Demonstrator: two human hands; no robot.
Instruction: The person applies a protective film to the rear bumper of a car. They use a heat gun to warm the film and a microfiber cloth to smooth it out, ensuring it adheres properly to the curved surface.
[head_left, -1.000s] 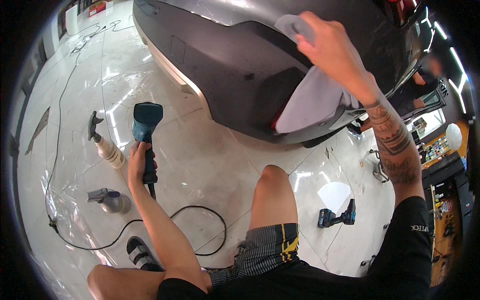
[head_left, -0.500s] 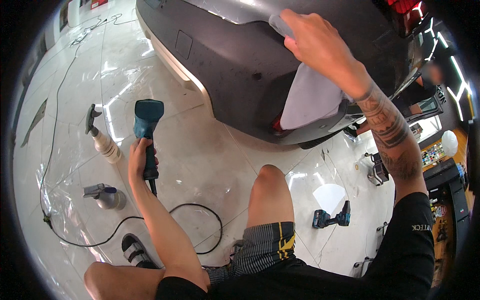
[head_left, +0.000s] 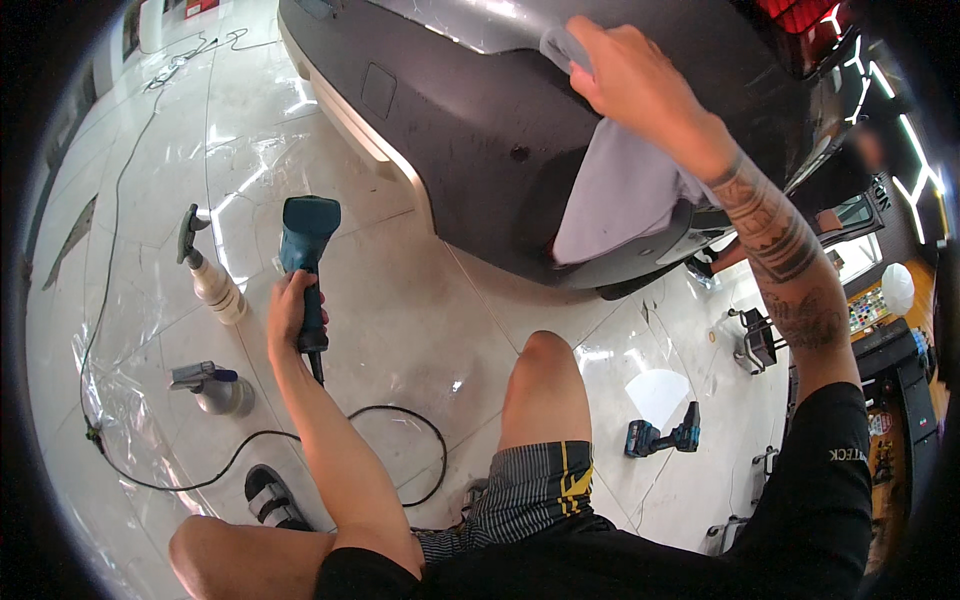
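My left hand (head_left: 291, 312) is wrapped round the handle of a teal corded heat gun (head_left: 311, 225), held above the floor, left of the car. Its black cord trails down past my forearm. At the upper middle, my right hand (head_left: 640, 85) pinches a pale grey cloth (head_left: 620, 200) over the dark grey car bumper (head_left: 480, 130). One end of the cloth bunches between thumb and fingers; the rest hangs down across the bumper corner, covering most of a small red reflector. Small droplets or specks dot the bumper.
Two spray bottles (head_left: 215, 288) (head_left: 217, 388) stand on the tiled floor at left, near clear plastic film (head_left: 125, 400) and a looped cable (head_left: 443, 455). A cordless power tool (head_left: 662, 436) lies right of my knee. A wheeled stool (head_left: 757, 340) and another person (head_left: 840, 190) are farther right.
My left hand and the heat gun have shifted slightly to the right. The right hand stays almost in place, while the hanging cloth has swung a little left over the reflector.
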